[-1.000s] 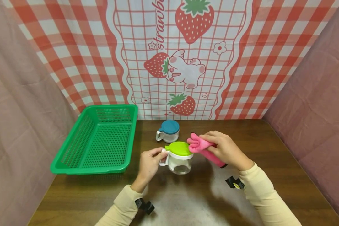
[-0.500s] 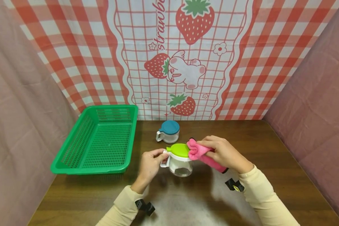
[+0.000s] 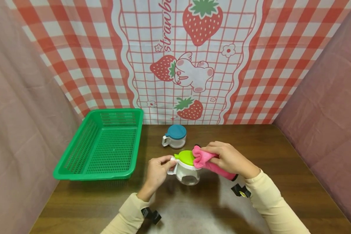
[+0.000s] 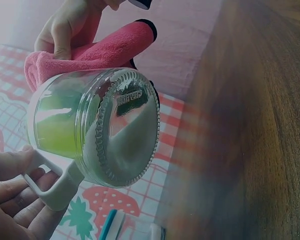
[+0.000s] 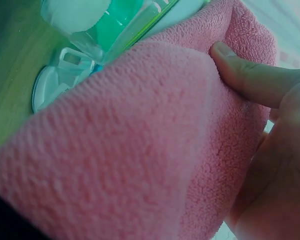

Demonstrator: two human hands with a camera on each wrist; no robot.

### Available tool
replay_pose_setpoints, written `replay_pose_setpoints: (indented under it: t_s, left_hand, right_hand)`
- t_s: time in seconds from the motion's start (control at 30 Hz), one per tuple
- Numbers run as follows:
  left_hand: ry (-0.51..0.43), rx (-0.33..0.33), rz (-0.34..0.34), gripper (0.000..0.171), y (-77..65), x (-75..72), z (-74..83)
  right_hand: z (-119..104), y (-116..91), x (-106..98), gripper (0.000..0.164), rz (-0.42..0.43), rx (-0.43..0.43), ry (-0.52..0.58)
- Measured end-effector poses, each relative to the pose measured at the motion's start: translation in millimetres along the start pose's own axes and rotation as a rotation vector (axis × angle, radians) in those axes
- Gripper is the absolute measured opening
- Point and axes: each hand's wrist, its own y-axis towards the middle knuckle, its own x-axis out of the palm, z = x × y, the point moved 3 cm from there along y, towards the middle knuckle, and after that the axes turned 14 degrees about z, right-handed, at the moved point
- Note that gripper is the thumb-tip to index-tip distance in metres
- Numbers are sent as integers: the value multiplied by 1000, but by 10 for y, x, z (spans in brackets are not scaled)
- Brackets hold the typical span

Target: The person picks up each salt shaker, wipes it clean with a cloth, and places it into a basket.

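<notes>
Left fingers (image 3: 163,158) are pinching handle (image 4: 65,189) of jar (image 3: 189,179), right fingers (image 3: 213,149) are gripping cloth (image 3: 220,171) against right side of lid (image 3: 185,157).

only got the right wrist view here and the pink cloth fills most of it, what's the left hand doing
Observer: The left hand grips the white handle of the clear jar.
Operator: where does the pink cloth sit on it
Observer: In the head view, it covers the right edge of the lime-green lid.
Operator: any basket about
Observer: Yes, a green plastic basket, left of the jar in the head view.
</notes>
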Motion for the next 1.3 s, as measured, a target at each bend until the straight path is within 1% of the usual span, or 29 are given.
replay_pose_setpoints:
  t_s: [0.07,0.3,0.4,0.67,0.9,1.07,1.3]
  left_hand:
    - [6,4,-4,15,1,0,2]
    - [28,16,-11,15,2,2,-8]
    - [40,23,-15,15,2,3,-9]
    - [22,15,-31,15,-9,16,-8]
    - [28,27,-53,12,-23,35,-22]
    - [10,24,-65,12,-35,40,-21]
    - [37,35,-80,15,-46,34,-13]
  right_hand:
    - [-3,8,2,26,-6,0,-5]
    - [-20,49,-1,30,-50,24,-26]
    - [-26,65,2,31,-62,21,-27]
    - [-46,103,26,32,-69,-2,-31]
    - [-78,138,68,34,-91,-12,-37]
    - [-94,163,96,33,-83,-29,-36]
    - [-87,174,146,33,-92,-23,-33]
